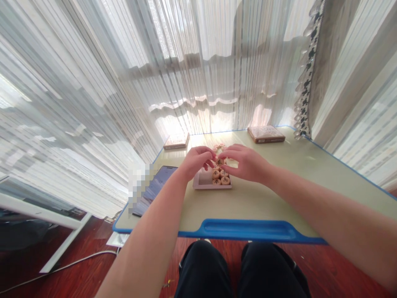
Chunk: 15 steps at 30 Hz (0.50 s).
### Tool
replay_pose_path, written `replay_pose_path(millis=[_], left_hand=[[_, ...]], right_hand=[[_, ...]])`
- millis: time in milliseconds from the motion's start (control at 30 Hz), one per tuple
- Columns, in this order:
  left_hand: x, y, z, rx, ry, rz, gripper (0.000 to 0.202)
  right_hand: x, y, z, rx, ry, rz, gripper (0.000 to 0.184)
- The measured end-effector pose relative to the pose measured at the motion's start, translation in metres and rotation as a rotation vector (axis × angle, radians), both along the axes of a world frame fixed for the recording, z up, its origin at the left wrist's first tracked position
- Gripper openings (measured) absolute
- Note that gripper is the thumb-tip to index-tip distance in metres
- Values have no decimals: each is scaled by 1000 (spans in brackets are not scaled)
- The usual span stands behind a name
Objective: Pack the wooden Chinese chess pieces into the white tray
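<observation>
A small white tray point(203, 185) sits mid-table and holds several round wooden Chinese chess pieces point(221, 177). My left hand point(196, 160) hovers over the tray's far left side, fingers curled and pinched together above the pieces. My right hand point(245, 162) reaches in from the right, its fingertips pinched at a chess piece point(219, 161) on top of the stack. The two hands nearly meet over the tray. A few more loose pieces point(218, 146) lie on the table just beyond the hands.
The pale green table point(279, 194) has a blue rim and a blue groove point(248, 228) at its near edge. A flat box point(266, 134) lies at the far right, another point(176, 141) at the far left. A dark tablet point(155, 188) rests left. Sheer curtains surround.
</observation>
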<state>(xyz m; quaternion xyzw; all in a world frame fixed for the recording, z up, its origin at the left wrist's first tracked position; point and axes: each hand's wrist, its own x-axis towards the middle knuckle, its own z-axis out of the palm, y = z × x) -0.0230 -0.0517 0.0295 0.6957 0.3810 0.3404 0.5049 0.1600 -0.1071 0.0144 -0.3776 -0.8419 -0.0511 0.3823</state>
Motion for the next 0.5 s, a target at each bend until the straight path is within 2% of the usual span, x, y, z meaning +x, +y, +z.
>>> replay_pose_path(millis=[67,233,333,500], left_hand=[[-2,3,-2,143,95,66,12],[-6,7,-8,482,349,86,13],[-5,8,-11,673,506,140,12],[-5,5,-10,777,546,142,12]], right_hand=[[-1,-2,1,-57,4,34,18],[-6,-10,1,-268,-42,109,17],[-9,-12,-1,-300,-94,133,17],[-11,-12,-3,-293,-114,126,18]])
